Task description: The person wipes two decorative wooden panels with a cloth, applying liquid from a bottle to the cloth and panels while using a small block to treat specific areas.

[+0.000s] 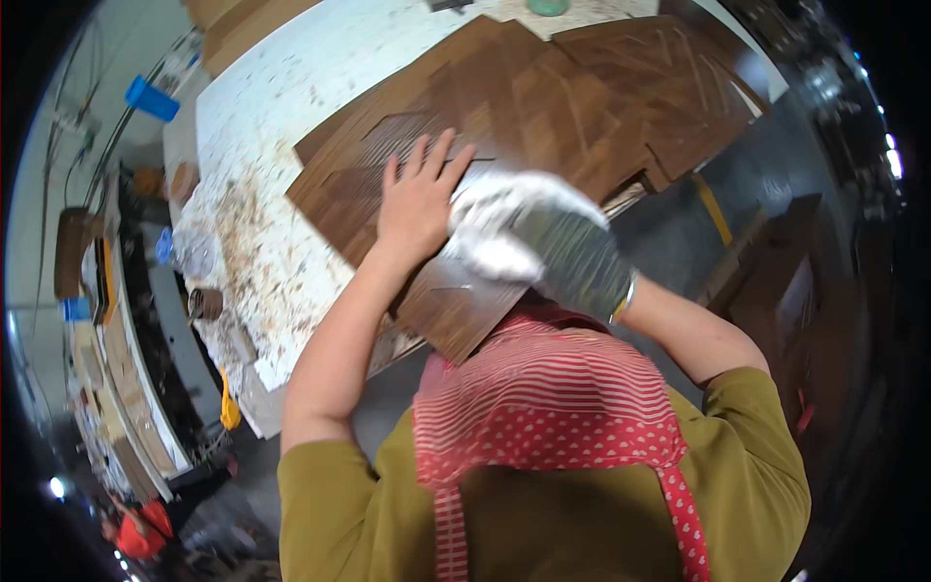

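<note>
My left hand (417,204) is bare and lies with fingers spread on a brown wooden panel (456,315) with a herringbone pattern. The panel's near corner juts past the table edge towards my apron. In a dark grey glove, my right hand (582,252) grips a bunched white cloth (499,218) against the panel, just right of my left hand. The cloth and glove are smeared by motion. More brown herringbone panels (621,92) lie overlapping beyond and to the right; the hands and cloth hide part of the wood.
The white table (281,126) is spotted with brown stains. A brown jar (205,304) and a clear plastic container (197,254) stand at its left. Beyond the left edge is a blue cup (151,98). Dark brown boards (776,281) are at the right. Far lower left, a person in red (144,531) is visible.
</note>
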### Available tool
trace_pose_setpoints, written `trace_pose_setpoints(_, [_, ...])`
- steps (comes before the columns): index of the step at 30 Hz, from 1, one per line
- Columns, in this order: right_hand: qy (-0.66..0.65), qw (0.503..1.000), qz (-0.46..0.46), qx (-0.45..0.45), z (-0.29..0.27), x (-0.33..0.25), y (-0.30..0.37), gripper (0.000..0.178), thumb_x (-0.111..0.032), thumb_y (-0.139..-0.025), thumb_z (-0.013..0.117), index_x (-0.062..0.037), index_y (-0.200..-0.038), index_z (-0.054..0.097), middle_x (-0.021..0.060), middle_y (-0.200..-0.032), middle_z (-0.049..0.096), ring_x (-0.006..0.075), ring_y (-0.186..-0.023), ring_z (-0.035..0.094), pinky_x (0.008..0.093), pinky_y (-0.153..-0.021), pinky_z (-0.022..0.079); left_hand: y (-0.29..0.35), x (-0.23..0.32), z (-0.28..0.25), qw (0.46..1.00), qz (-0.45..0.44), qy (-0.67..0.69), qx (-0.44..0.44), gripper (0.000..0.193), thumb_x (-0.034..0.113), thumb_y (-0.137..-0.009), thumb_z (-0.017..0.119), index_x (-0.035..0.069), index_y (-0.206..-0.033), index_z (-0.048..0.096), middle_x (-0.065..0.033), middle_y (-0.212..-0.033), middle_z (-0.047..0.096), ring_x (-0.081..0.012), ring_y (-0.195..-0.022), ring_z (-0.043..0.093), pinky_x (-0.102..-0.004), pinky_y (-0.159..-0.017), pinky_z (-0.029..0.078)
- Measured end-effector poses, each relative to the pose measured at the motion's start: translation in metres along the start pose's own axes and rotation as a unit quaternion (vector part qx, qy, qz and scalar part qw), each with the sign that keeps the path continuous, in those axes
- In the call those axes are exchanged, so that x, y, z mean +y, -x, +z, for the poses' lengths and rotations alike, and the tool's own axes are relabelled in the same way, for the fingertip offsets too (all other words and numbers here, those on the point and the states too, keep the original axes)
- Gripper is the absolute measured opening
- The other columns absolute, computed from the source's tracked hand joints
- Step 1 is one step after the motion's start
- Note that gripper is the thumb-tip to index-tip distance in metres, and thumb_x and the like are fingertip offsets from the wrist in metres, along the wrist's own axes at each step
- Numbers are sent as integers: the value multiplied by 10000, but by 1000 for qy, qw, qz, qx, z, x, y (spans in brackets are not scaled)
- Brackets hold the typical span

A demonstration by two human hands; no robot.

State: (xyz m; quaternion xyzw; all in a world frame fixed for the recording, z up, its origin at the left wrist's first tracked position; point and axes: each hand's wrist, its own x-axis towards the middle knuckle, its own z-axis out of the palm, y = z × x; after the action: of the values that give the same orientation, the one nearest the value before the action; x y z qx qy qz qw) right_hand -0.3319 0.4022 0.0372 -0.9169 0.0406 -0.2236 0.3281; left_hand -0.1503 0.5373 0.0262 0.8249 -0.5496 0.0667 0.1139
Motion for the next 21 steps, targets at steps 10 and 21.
trace_pose_setpoints(10, [139, 988, -66, -23, -53, 17, -45, 411, -278, -738, 649, -139, -1123, 611, 65, -1072, 615, 175, -1020, 576, 318, -879, 459, 2, 1, -7, 998, -21, -32, -41, 494, 379, -910, 461, 208, -1370, 400, -59, -1466, 308, -301, -1333, 294, -529, -1058, 221])
trace_pose_setpoints(21, [140, 969, 197, -45, -173, 141, -77, 385, -347, -792, 610, -43, -1028, 619, 178, -999, 637, 331, -923, 595, 392, -817, 460, -17, 62, -19, 997, -39, 50, -46, 623, 402, -856, 546, 89, -1367, 375, -129, -1455, 297, -309, -1347, 266, -552, -1066, 180])
